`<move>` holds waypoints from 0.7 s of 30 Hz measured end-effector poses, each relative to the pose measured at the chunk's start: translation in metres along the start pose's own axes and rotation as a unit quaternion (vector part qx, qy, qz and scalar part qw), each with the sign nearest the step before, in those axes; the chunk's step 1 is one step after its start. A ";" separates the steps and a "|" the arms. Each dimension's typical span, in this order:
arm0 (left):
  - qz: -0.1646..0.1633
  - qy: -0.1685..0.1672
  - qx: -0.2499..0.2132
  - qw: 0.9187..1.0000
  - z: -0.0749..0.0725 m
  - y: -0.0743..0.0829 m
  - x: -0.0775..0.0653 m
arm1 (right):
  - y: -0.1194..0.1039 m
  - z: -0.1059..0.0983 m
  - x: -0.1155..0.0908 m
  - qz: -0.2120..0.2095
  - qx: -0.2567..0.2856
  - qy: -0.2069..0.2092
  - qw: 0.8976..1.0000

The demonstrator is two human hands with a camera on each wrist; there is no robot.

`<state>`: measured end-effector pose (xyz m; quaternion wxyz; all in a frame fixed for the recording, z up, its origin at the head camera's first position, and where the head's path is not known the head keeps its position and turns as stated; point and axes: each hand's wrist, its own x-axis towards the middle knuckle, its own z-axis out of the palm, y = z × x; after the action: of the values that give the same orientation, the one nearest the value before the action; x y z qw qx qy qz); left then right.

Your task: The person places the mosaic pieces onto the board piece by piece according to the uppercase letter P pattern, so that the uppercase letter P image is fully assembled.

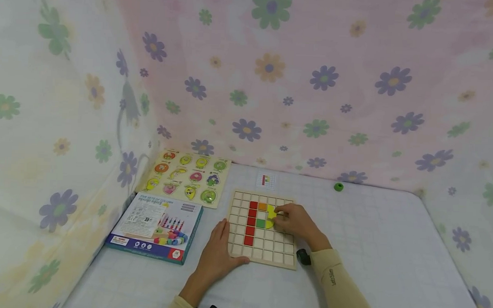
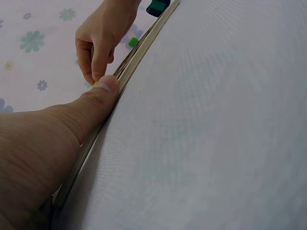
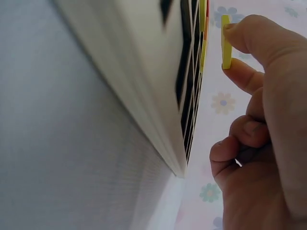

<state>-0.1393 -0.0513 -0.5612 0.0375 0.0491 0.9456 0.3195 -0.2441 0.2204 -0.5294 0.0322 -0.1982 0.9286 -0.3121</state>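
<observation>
A wooden grid board (image 1: 274, 259) lies on the white surface. On it are a column of red tiles (image 1: 249, 240), an orange tile (image 1: 262, 206), a green tile (image 1: 261, 223) and yellow pieces (image 1: 270, 224). My left hand (image 1: 217, 252) rests at the board's near left corner, fingers straight along the left side and thumb along the near edge. At the right of the coloured tiles is my right hand (image 1: 299, 223). Its thumb and index finger pinch a thin yellow tile (image 3: 226, 43), shown edge-on in the right wrist view, apart from the board there.
Behind the board lies a small pattern card (image 1: 266, 180). A boxed bead set (image 1: 158, 228) and a fruit puzzle board (image 1: 184, 176) are on the left. Toward the back right sits a green bead (image 1: 338, 187). Flowered cloth walls (image 1: 288, 119) enclose the back and sides.
</observation>
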 end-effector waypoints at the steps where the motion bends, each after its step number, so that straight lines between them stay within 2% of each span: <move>1: 0.001 0.001 0.000 1.000 0.000 0.000 0.000 | -0.001 0.000 0.000 0.002 0.000 -0.002 1.000; 21: -0.001 -0.003 -0.002 1.000 -0.001 -0.001 0.000 | -0.003 0.002 0.006 0.020 -0.014 -0.030 0.999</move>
<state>-0.1396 -0.0521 -0.5611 0.0403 0.0491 0.9450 0.3209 -0.2479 0.2147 -0.5291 0.0632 -0.1896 0.9353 -0.2919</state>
